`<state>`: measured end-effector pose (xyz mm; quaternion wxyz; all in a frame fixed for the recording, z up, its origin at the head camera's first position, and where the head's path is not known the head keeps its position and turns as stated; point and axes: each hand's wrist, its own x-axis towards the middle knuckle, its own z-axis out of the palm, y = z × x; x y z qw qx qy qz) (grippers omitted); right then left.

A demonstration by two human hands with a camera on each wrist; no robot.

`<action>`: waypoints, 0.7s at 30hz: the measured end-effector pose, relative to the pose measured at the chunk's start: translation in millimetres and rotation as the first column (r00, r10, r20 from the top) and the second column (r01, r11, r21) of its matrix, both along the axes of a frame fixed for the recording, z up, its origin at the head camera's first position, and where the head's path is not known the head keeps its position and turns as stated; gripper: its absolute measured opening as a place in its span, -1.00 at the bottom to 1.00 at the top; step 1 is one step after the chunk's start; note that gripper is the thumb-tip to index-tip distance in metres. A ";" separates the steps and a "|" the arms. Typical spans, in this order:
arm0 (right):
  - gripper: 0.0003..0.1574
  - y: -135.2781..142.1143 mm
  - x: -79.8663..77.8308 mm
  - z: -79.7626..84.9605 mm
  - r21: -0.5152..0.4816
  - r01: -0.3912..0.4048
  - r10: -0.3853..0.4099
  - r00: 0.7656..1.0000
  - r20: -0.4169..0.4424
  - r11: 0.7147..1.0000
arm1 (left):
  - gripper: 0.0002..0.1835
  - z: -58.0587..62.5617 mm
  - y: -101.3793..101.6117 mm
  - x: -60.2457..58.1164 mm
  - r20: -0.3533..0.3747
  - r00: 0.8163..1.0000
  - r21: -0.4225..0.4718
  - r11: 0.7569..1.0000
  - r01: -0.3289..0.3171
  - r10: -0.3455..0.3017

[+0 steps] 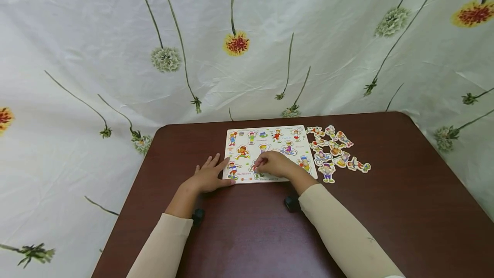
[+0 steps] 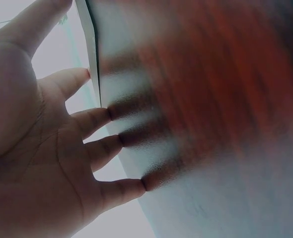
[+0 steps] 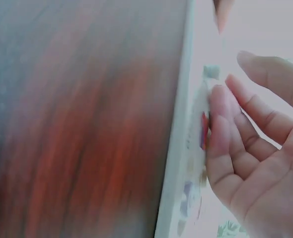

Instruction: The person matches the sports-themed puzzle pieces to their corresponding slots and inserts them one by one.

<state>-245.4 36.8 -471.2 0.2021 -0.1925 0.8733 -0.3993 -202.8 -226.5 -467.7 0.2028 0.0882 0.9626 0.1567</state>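
A white wooden puzzle board (image 1: 247,130) printed with sports figures lies near the table's far edge. My left hand (image 1: 208,177) spreads its fingers at the board's left side, thumb by its near left corner; in the left wrist view the fingertips (image 2: 131,188) touch the tabletop. My right hand (image 1: 275,164) is over the lower middle of the board, at a roller-skating figure piece (image 1: 257,175) that it partly covers. In the right wrist view the fingertips (image 3: 218,134) press down on the board's face, while the thumb (image 3: 265,69) stands apart from them.
Several loose figure pieces (image 1: 327,171) lie in a cluster along the board's right side on the dark red-brown table (image 1: 247,231). Behind the table hangs a white flower-patterned cloth (image 1: 262,76). A dark wrist device (image 1: 292,203) sits under the right wrist.
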 end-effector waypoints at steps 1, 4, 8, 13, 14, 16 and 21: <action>-0.91 1.7 0.2 0.4 -0.018 0.000 0.000 1.000 0.016 1.000 | -0.03 0.0 0.0 0.1 0.000 1.000 0.002 1.000 0.001 -0.001; -0.86 7.5 1.8 2.0 -0.072 0.010 -0.006 0.999 0.054 0.997 | -0.03 0.2 -0.5 0.3 0.001 1.000 0.005 1.000 0.003 -0.003; -0.81 15.7 6.0 1.8 -0.129 0.044 -0.038 0.998 0.047 0.991 | -0.02 -0.7 -1.7 0.3 0.004 1.000 0.002 1.000 0.002 -0.002; -0.76 29.2 12.9 4.7 -0.177 0.124 -0.119 0.992 0.039 0.976 | -0.02 -0.7 -1.1 0.8 0.002 1.000 0.008 1.000 0.005 -0.005; -0.75 32.6 13.6 5.6 -0.183 0.139 -0.135 0.990 0.035 0.973 | -0.02 -0.5 -0.9 0.9 0.002 1.000 0.010 1.000 0.006 -0.006; -0.72 39.9 14.4 6.8 -0.188 0.157 -0.155 0.988 0.023 0.970 | -0.02 0.1 -0.5 0.9 0.002 1.000 0.012 1.000 0.008 -0.008; -0.63 61.1 14.3 12.5 -0.203 0.197 -0.196 0.980 0.028 0.959 | -0.02 1.2 -0.7 1.0 0.006 1.000 0.014 1.000 0.009 -0.009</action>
